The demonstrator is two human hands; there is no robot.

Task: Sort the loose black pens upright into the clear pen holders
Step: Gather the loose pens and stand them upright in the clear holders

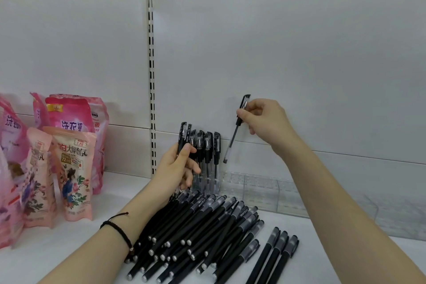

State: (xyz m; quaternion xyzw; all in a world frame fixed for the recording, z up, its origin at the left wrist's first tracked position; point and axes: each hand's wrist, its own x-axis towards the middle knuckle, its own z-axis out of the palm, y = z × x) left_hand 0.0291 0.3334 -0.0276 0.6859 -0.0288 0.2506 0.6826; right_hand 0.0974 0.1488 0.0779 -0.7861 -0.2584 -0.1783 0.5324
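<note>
My right hand [265,120] pinches a single black pen [234,138] cap up, tilted, in the air above the clear pen holder [253,188]. My left hand [177,168] grips two black pens [183,135] upright at the holder's left end. Several black pens [208,152] stand upright in that left end. The holder's right part shows bare holes. A heap of loose black pens [202,233] lies on the white shelf [69,249] in front, and three more pens [274,258] lie side by side to its right.
Pink detergent pouches [69,159] stand at the left on the shelf. A white back panel with a slotted upright [151,76] rises behind. A second clear holder [345,210] sits to the right along the back.
</note>
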